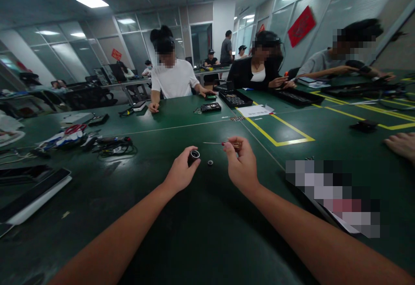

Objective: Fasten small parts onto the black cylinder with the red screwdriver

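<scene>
My left hand [180,171] is wrapped around a dark cylinder [193,157] whose pale, ring-shaped open end faces up. Its lower part is hidden by my fingers. In my right hand [241,164] is a screwdriver with a brownish see-through handle [237,146]; its thin shaft [212,143] points left, above the table and apart from the cylinder. A small round metallic part [210,163] lies on the green table between my two hands.
Cables [113,145] and a black-and-white panel [39,198] lie to the left. A partly blurred flat object [333,198] is at the right, near another person's hand [402,144]. Across the table, people sit behind black trays [236,98] and a white paper [256,111].
</scene>
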A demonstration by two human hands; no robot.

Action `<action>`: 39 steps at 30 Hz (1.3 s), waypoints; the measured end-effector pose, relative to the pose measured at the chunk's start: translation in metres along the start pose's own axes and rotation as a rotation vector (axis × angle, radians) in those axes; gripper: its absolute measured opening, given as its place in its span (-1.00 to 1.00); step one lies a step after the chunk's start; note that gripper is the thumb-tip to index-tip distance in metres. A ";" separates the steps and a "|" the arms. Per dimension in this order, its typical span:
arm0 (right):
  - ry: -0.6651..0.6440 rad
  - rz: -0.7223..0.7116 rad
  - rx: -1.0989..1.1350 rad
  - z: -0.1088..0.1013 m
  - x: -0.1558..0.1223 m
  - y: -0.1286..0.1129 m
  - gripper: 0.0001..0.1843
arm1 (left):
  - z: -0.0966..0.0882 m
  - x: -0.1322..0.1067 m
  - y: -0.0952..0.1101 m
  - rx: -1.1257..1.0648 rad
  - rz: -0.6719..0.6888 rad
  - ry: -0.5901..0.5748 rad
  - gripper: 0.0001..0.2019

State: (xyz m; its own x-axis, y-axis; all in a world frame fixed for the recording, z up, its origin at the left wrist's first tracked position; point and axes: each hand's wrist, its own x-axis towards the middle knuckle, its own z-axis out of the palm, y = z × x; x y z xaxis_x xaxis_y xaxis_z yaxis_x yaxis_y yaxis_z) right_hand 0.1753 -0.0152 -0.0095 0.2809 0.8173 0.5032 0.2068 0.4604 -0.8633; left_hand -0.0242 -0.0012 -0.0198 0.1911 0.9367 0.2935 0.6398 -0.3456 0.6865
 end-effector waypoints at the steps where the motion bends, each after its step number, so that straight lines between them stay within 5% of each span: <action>1: 0.014 0.017 0.052 0.001 0.001 0.000 -0.75 | 0.000 0.001 0.003 0.016 -0.001 -0.046 -0.67; 6: 0.065 0.106 0.168 0.004 0.006 0.006 -0.78 | 0.014 0.013 0.014 0.191 0.052 -0.228 -0.87; 12: 0.048 0.128 0.135 0.003 0.008 0.014 -0.78 | 0.030 0.035 0.016 0.344 0.049 -0.332 -0.72; 16: 0.032 0.119 0.124 0.004 0.006 0.013 -0.78 | 0.026 0.036 0.022 0.373 0.040 -0.426 -0.83; 21: 0.016 0.126 0.125 0.005 0.005 0.011 -0.78 | 0.010 0.024 0.015 0.366 -0.026 -0.392 -0.89; 26: 0.002 0.129 0.127 0.006 0.005 0.011 -0.79 | -0.017 0.018 -0.016 0.165 -0.062 -0.399 -0.83; 29: -0.016 0.138 0.113 0.005 0.005 0.013 -0.78 | -0.043 0.013 -0.030 -0.050 -0.225 -0.410 -0.71; 36: -0.026 0.168 0.103 0.006 0.006 0.019 -0.75 | -0.122 -0.019 -0.048 -0.392 -0.486 -0.042 -0.49; 39: -0.033 0.187 0.103 0.008 0.005 0.021 -0.74 | -0.153 -0.037 -0.058 -0.517 -0.564 0.151 -0.70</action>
State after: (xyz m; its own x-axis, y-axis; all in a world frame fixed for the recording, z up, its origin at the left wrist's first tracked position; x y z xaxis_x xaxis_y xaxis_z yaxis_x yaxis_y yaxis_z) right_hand 0.1740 0.0013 -0.0249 0.2743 0.9017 0.3342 0.0564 0.3318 -0.9417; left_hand -0.1822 -0.0244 0.0313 -0.1874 0.9736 -0.1301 0.1750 0.1634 0.9709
